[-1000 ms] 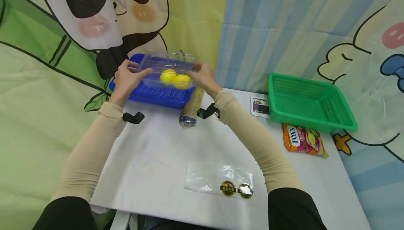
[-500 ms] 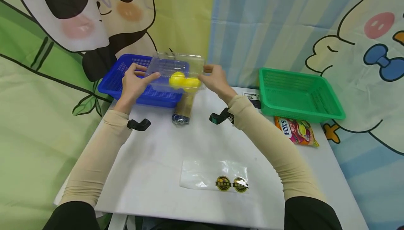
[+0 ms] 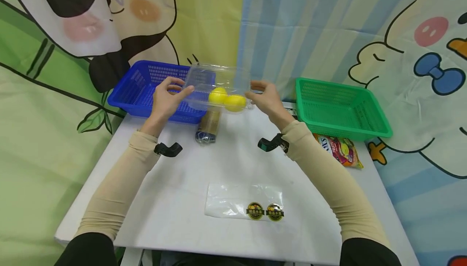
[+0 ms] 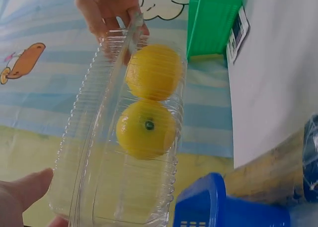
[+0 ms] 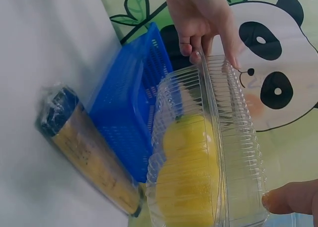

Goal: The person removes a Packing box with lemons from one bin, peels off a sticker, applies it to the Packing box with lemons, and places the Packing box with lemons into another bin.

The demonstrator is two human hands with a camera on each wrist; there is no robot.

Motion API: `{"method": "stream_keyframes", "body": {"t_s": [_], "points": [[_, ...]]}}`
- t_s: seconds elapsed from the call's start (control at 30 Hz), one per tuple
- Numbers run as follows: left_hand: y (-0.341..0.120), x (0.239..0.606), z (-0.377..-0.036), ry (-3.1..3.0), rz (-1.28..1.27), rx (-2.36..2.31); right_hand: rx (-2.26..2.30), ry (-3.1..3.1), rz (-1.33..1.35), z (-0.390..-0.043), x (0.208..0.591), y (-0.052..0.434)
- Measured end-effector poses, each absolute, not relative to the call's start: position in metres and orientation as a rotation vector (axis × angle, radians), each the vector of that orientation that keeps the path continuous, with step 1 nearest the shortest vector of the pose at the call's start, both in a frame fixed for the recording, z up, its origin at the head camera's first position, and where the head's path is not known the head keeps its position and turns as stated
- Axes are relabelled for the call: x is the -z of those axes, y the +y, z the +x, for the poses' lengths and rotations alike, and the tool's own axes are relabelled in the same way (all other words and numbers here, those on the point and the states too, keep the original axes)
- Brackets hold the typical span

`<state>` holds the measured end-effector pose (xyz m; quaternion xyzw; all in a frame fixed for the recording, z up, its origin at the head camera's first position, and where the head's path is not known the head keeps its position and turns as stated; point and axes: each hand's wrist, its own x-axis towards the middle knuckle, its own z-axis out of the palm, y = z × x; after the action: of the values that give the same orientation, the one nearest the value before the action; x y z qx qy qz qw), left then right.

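1. A clear box (image 3: 219,87) is held in the air above the worktop (image 3: 182,201), between the blue basket (image 3: 146,85) and the green basket (image 3: 339,108).
2. The box's left end is grasped by the left hand (image 3: 168,99), thumb on top and fingers curled at the rim.
3. Its right end is pinched by the right hand (image 3: 266,97).
4. Two lemons (image 3: 227,99) are seen inside the shut box, touching each other, toward its right end.
5. A wrapped roll (image 3: 208,127) lies on the worktop just below the box, beside the blue basket.
6. A candy bag (image 3: 341,151) lies just in front of the green basket.
7. A clear bag (image 3: 244,206) with two round stickers lies flat near the front edge.
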<state>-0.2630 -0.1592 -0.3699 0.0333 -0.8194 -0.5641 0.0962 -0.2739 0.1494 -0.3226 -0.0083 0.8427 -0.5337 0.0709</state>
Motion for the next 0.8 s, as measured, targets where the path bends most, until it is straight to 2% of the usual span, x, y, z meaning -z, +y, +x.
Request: {"method": "stream_keyframes", "body": {"t_s": [0.8], "points": [[-0.11,0.402,-0.255,-2.196,-0.179,2.046,1.661,2.567,0.121,-0.241,0.349,0.216]]}}
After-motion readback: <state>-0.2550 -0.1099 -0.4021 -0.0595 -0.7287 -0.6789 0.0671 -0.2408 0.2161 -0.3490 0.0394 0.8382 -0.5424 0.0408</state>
